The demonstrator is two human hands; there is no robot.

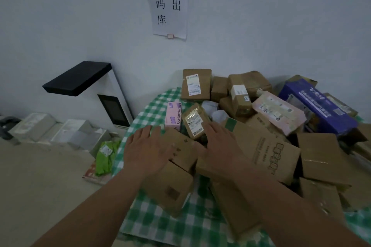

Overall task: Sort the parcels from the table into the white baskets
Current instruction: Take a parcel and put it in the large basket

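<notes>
1. Both my hands are out over the near edge of the parcel heap on the table point(152, 224), which is covered in green-checked cloth. I judge this is the reach for the next pick; nothing is lifted yet.
2. My left hand point(147, 151) lies flat, fingers straight and spread, on the top of a small brown box point(181, 150). Not clenched, not gripping.
3. My right hand point(218, 144) is likewise flat and relaxed, resting beside that box over a big flat carton point(267, 150). It grips nothing.
4. The hands flank the small box, probably to close in on it from both sides.
5. Just beyond my fingertips: a pink box point(173, 115) marked "Contact lenses" and a labelled brown parcel point(195, 121), tilted against the heap.
6. Most parcels remain piled on the table, so sorting looks far from done.
7. White baskets point(60, 128) sit on the floor to my left, by the wall; a green bag point(106, 156) lies near them.
</notes>
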